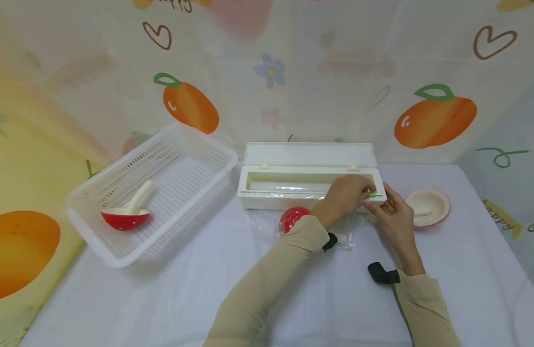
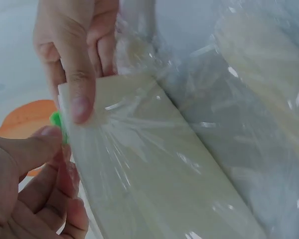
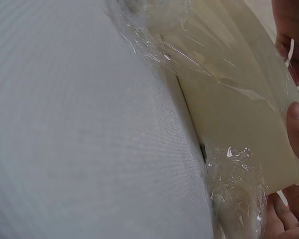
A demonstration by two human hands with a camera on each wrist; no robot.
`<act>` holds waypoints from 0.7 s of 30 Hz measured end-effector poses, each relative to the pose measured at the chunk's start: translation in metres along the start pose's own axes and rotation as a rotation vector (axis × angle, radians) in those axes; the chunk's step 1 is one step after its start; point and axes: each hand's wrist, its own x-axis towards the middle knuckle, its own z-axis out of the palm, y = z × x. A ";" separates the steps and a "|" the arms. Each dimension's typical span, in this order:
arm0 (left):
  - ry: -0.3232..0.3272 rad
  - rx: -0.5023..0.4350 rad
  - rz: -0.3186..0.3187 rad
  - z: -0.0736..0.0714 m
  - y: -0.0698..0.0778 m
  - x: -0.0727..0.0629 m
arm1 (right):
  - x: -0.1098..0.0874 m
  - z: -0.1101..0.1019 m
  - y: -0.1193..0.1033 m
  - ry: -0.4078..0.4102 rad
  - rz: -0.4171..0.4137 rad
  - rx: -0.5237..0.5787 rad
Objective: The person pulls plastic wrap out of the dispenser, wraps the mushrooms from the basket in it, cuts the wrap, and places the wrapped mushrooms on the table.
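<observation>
A long white cling film dispenser (image 1: 260,200) stands with its lid (image 1: 310,154) raised. My left hand (image 1: 346,196) reaches over its right end and pinches a small green slide cutter (image 2: 56,119) at the top edge. My right hand (image 1: 394,217) grips that same end, thumb pressed on the front wall. Clear cling film (image 3: 236,174) hangs down the front and spreads onto the table. Among the film, in front of the dispenser, lies a red white-dotted ladle (image 1: 293,219); my left forearm hides part of it.
A white perforated basket (image 1: 193,193) stands at the left, with another red ladle (image 1: 126,220) in it, its pale handle raised. Right of the dispenser sits a cream bowl (image 1: 438,205) with a pale object inside. A patterned curtain (image 1: 319,96) hangs behind the table.
</observation>
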 end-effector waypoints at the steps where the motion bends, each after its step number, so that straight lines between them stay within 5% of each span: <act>1: 0.005 -0.002 0.007 0.000 0.000 0.000 | 0.000 0.000 0.000 0.001 0.001 -0.002; 11: -0.121 0.020 0.071 -0.006 0.002 -0.007 | 0.001 -0.004 0.001 0.000 0.018 0.037; 21: -0.250 0.076 0.038 -0.005 0.008 -0.013 | -0.001 -0.004 0.002 -0.022 0.006 -0.005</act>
